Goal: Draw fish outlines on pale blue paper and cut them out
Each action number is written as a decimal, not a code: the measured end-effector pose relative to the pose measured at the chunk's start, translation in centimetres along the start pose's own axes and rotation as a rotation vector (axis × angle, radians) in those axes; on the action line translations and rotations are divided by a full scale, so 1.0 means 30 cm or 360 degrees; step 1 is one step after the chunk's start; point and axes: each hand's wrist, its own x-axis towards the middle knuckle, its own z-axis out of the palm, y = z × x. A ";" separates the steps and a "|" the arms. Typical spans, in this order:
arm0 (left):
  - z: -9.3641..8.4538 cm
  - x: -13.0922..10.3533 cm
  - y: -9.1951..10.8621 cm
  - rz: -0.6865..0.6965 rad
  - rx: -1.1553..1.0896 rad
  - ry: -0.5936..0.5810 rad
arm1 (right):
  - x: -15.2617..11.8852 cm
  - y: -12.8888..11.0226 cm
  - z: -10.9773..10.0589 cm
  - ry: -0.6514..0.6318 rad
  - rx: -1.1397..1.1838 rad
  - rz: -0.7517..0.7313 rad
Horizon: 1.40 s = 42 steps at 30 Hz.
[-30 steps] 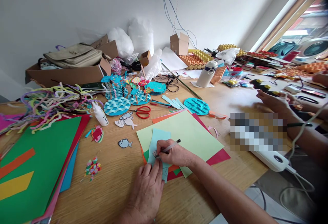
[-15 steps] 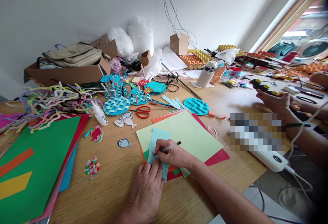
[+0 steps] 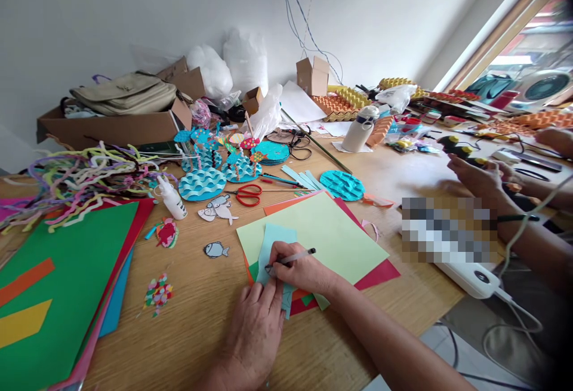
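My right hand [image 3: 295,264] is closed around a pen [image 3: 299,256], its tip down at a light blue piece of paper [image 3: 278,237]. Flat across the lower end of that paper lies my left hand [image 3: 257,322], its fingers stretched out and pressing it down. Faint drawn lines show on the blue paper near my fingertips; the pen's tip itself is hidden. Beneath are a pale green sheet [image 3: 333,230] and a red sheet [image 3: 380,274]. To the left lie a grey paper fish [image 3: 216,250] and several white fish cutouts [image 3: 219,209].
Red-handled scissors [image 3: 248,195], a glue bottle [image 3: 172,200] and blue wavy discs [image 3: 203,184] stand beyond the papers. Green card [image 3: 85,259] and pipe cleaners [image 3: 98,182] fill the left. At right are a white power strip [image 3: 470,274] and another person's hands [image 3: 481,179].
The view has shifted very slightly. My right hand keeps nearly the same place on the blue paper with the pen, and my left hand has barely moved.
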 end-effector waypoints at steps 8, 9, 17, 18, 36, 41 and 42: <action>-0.009 0.009 0.004 -0.0023 0.0005 -0.0021 | 0.002 0.001 0.000 -0.0002 0.0020 -0.0002; -0.010 0.009 0.005 -0.0027 0.0007 -0.0023 | 0.001 0.002 0.000 -0.0003 0.0014 0.0002; -0.013 0.009 0.008 -0.0036 0.0048 -0.0034 | 0.003 0.002 0.000 -0.0011 0.0006 0.0019; -0.014 0.009 0.009 -0.0040 0.0056 -0.0021 | 0.003 0.002 0.000 -0.0010 0.0006 0.0018; -0.012 0.013 0.008 -0.0048 0.0103 0.0075 | 0.000 -0.003 -0.007 0.0000 -0.0005 0.0033; -0.011 0.015 0.007 -0.0055 0.0069 0.0051 | -0.004 -0.001 0.001 0.0023 -0.0007 0.0031; -0.012 0.015 0.007 -0.0058 0.0064 0.0051 | -0.004 -0.001 0.002 0.0026 -0.0004 0.0031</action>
